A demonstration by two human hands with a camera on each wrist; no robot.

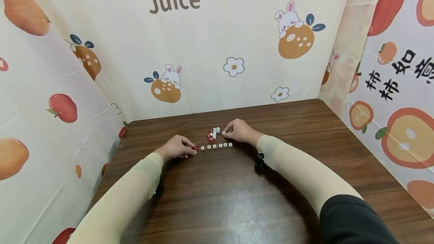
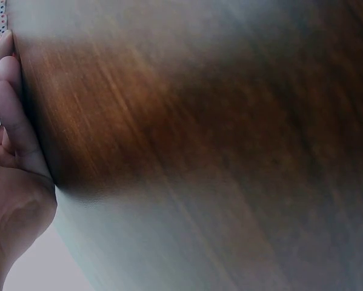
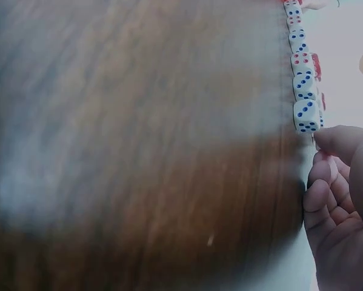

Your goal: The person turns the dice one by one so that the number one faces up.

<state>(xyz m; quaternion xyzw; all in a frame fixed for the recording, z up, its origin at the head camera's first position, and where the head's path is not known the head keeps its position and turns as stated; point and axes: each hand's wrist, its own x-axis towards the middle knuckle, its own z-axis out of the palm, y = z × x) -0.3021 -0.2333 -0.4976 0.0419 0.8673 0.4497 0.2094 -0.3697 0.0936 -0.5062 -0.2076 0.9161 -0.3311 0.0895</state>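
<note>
In the head view my left hand point(image 1: 177, 147) pinches a red die point(image 1: 195, 148) between thumb and fingertips, at the left end of a row of several white dice point(image 1: 214, 147). My right hand point(image 1: 239, 131) holds a white die point(image 1: 223, 133) at its fingertips, behind the row's right end. Left of that die lies a small cluster of red dice point(image 1: 210, 138) and white dice point(image 1: 218, 129). The right wrist view shows the row's nearest white die point(image 3: 306, 116), with blue spots, by the right thumb. In the left wrist view the fingers point(image 2: 17, 127) lie low along the tabletop.
The dark wooden table point(image 1: 210, 199) reaches back to a fabric backdrop point(image 1: 210, 40) printed with fruit and rabbits. Similar printed cloth point(image 1: 40, 70) hangs on both sides. A black strapped device point(image 1: 259, 163) sits at the right wrist.
</note>
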